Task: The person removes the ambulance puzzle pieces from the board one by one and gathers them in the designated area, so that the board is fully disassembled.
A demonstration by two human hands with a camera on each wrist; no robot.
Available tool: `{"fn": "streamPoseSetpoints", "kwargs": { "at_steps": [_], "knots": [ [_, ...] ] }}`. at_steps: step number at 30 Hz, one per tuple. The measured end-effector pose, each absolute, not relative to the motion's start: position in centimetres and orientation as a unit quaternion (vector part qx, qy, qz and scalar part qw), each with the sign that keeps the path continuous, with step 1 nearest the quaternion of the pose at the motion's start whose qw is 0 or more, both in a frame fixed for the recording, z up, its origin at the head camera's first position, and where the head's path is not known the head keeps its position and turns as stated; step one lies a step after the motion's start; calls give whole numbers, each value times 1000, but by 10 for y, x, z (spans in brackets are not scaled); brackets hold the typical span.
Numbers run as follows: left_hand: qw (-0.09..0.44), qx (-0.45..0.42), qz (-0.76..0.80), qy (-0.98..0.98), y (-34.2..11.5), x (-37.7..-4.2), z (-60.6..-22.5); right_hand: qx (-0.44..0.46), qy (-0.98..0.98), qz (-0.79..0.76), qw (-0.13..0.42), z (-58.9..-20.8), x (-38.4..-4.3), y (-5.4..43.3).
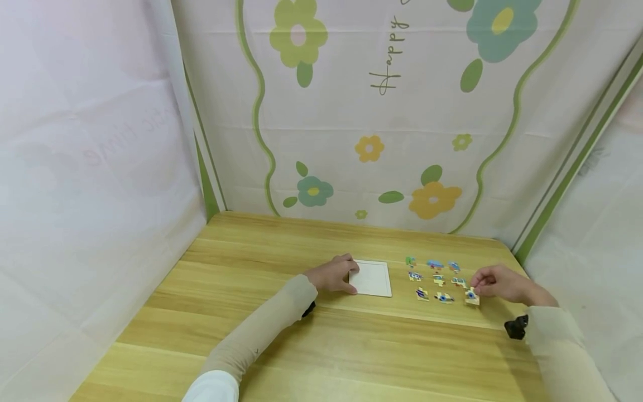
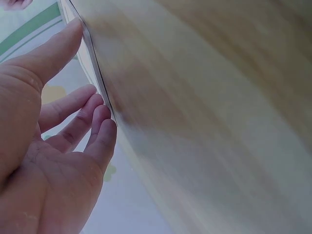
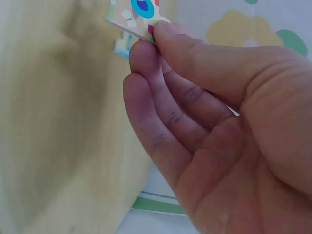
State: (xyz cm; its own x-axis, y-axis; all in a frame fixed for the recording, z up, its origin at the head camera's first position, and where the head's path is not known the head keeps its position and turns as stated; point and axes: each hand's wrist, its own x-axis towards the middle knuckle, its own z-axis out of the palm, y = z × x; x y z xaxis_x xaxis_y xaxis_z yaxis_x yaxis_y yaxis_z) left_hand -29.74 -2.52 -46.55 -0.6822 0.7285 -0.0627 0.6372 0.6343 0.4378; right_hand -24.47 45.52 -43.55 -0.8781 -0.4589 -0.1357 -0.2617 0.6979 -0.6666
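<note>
A flat white puzzle tray point(image 1: 373, 278) with a raised rim lies on the table. My left hand point(image 1: 335, 273) rests at its left side, fingers at the far corner and thumb at the near one. In the left wrist view, the fingertips point(image 2: 102, 109) touch along the tray's thin edge. My right hand point(image 1: 499, 283) pinches a jigsaw piece point(image 1: 471, 296) between thumb and fingers. The right wrist view shows that piece point(image 3: 139, 12) with a blue ring printed on it, tilted over the table. Several other jigsaw pieces point(image 1: 438, 280) lie in loose rows between tray and right hand.
The wooden table point(image 1: 351, 346) runs back to a white cloth wall point(image 1: 341, 111) printed with flowers. More cloth hangs at the left point(image 1: 100, 167) and right sides. A black wrist device point(image 1: 516, 327) sits under the right wrist.
</note>
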Motion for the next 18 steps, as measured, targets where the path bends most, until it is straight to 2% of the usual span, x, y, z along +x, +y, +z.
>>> {"fn": "streamPoseSetpoints", "kwargs": {
  "at_steps": [4, 12, 18],
  "knots": [
    [120, 384, 193, 895, -24, -298, -466, -195, 910, -337, 142, -449, -244, 460],
    [128, 388, 199, 890, -19, -298, -470, -185, 930, -303, 97, -463, -240, 461],
    [128, 391, 199, 890, -16, -297, -471, -175, 933, -298, 98, -464, -236, 460]
  ]
}}
